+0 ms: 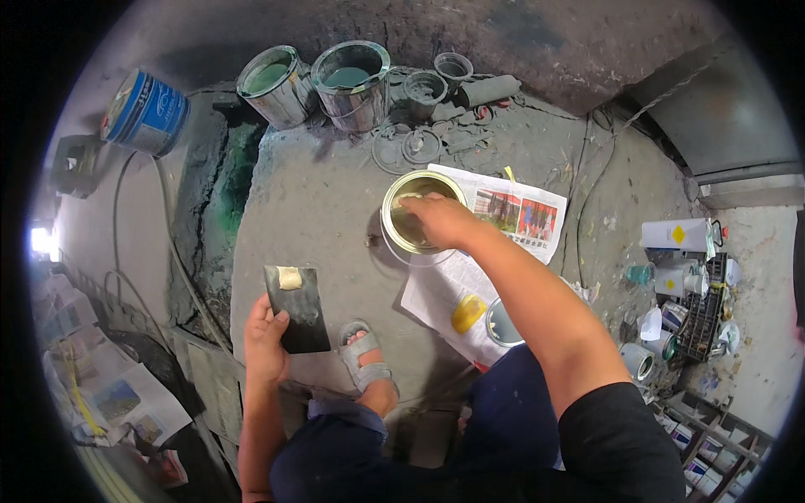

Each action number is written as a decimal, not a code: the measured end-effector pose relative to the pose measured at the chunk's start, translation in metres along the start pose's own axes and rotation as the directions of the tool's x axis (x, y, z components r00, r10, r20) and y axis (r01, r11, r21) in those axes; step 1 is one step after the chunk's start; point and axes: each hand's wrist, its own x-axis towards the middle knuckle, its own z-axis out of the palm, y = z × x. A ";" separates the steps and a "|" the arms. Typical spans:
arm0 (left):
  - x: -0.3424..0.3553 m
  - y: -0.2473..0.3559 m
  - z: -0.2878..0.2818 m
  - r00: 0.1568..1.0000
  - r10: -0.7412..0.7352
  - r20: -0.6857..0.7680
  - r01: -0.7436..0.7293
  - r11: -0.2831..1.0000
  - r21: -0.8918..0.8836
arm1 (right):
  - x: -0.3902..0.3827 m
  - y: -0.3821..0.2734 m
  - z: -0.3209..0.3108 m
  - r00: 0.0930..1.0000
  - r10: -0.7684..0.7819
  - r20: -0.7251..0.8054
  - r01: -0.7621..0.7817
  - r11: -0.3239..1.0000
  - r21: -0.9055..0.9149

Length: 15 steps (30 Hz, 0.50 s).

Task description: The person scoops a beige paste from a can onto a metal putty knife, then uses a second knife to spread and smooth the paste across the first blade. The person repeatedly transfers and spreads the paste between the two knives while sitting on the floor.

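Observation:
My left hand (267,339) grips a dark, flat rectangular plate (303,323) by its left edge, thumb on top. A dab of cream-coloured paste (289,278) sits near the plate's far end. Over on the right, my right hand (438,221) reaches down inside an open metal can (388,210) with a wire handle. Its fingers are drawn together, and what they hold is too hidden to name. The can stands partly on spread newspaper (444,293). Below it on the paper are a yellow round patch (470,314) and a pale round container (501,325), partly covered by my arm.
Two paint-stained buckets (352,105) and small dark cups (425,92) stand at the far side. A blue bucket (155,113) is at far left, beside a hose (174,243). Cans and a white canister (679,235) crowd the right. My sandalled foot (369,360) is near the plate.

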 end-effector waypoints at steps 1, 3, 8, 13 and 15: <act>0.001 0.000 0.000 1.000 0.008 -0.001 -0.008 1.000 0.006 | 0.003 0.002 0.000 0.999 0.019 0.029 -0.019 1.000 0.011; 0.001 -0.001 0.000 1.000 0.012 -0.001 -0.012 1.000 0.012 | 0.007 0.002 -0.001 0.997 0.036 0.068 -0.034 0.999 -0.022; 0.000 -0.002 0.001 1.000 0.003 0.003 -0.003 1.000 0.007 | 0.015 0.004 -0.010 0.993 -0.021 0.118 0.031 0.996 -0.085; -0.001 -0.001 0.001 1.000 0.009 -0.003 -0.009 1.000 0.002 | 0.004 -0.004 -0.031 0.985 -0.140 0.105 0.149 0.986 -0.078; -0.001 -0.001 0.002 1.000 0.008 -0.008 -0.008 1.000 0.004 | 0.003 0.001 -0.031 0.974 -0.168 0.150 0.183 0.979 -0.092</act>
